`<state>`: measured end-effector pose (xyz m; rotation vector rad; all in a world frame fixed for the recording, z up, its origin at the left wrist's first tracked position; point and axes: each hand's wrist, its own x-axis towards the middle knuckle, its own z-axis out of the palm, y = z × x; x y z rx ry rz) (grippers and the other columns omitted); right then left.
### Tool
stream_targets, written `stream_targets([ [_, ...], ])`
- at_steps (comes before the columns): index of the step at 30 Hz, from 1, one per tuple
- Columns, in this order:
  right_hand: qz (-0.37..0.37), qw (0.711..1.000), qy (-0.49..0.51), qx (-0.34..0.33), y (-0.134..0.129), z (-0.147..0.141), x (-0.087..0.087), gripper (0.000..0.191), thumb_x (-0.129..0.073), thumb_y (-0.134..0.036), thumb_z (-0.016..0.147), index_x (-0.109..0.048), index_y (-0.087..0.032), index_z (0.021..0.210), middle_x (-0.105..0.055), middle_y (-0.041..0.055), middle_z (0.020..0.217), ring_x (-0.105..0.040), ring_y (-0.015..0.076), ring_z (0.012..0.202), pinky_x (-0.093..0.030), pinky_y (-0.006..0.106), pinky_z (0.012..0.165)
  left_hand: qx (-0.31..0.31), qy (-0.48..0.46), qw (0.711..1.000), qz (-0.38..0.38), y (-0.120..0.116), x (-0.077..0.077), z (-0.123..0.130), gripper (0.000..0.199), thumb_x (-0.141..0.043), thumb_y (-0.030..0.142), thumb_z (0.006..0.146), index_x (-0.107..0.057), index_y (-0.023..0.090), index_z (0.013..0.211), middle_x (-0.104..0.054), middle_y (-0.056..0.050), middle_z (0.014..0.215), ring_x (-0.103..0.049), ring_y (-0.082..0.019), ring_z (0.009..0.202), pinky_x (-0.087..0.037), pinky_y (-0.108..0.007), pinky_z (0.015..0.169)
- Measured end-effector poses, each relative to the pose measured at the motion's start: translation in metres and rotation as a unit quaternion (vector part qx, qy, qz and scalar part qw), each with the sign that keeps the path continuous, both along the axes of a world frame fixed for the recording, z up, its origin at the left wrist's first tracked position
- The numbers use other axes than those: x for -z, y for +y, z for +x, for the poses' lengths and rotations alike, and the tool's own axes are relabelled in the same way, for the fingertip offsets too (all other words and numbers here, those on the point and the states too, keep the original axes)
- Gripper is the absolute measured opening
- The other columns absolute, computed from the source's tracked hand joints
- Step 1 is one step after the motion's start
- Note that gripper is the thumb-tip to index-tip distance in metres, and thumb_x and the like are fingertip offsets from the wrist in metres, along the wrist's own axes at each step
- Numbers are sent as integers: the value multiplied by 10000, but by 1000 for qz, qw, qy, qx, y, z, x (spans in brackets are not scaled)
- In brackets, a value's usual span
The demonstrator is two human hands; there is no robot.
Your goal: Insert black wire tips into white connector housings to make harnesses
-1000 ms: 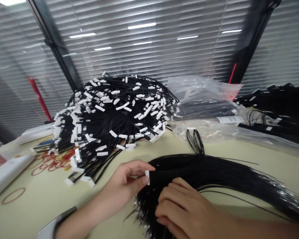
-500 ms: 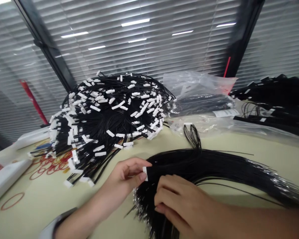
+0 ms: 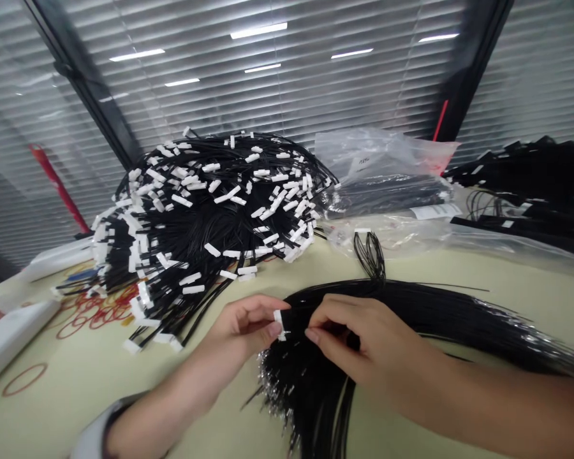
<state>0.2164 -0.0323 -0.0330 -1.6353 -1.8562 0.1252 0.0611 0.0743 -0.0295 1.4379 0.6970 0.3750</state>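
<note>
Between the thumb and fingers of my left hand (image 3: 249, 328) is a small white connector (image 3: 280, 324). Just right of it, my right hand (image 3: 354, 331) is closed in a pinch close to the connector, most likely on a thin black wire too fine to make out fully. Under both hands a thick bundle of black wires (image 3: 440, 312) curves across the table, its bare metal tips (image 3: 272, 389) showing below my left hand. One white connector with looped wires (image 3: 362, 231) lies on the far side of the bundle.
A big heap of black wires with white connectors (image 3: 220, 210) stands at the back left. Red rubber bands (image 3: 95, 312) lie beside a white box (image 3: 14, 344). Clear plastic bags (image 3: 387, 191) and more black wires (image 3: 530, 172) lie along the back, before window blinds (image 3: 287, 95).
My right hand has risen from lower in the bundle, bringing its pinched fingertips level with the connector. My left hand keeps hold of the connector in nearly the same place.
</note>
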Motion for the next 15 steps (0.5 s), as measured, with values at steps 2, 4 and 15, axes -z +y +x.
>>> stream_targets([
  [2,-4,1000,-9,6,0,3,-4,161,-460,-227,807,-568,-162,707,-519,-4,594,-470,92,569,-340,216,539,2,-5,1000,-18,0,0,0,160,-632,199,739,-610,174,896,-661,-28,838,-556,-141,738,-382,-245,676],
  [4,-11,1000,-12,10,-1,6,-7,163,-463,-218,798,-570,-161,690,-515,-7,581,-459,86,547,-331,214,526,-5,2,1000,-22,-1,-1,0,161,-627,204,744,-615,182,903,-663,-28,835,-553,-142,734,-378,-245,668],
  [15,-60,998,26,4,-1,8,-8,113,-470,-125,741,-550,-163,670,-527,-25,642,-412,59,525,-282,200,491,-2,5,999,-35,-5,-3,-2,175,-618,184,757,-620,204,931,-668,-22,895,-559,-142,813,-384,-241,733],
])
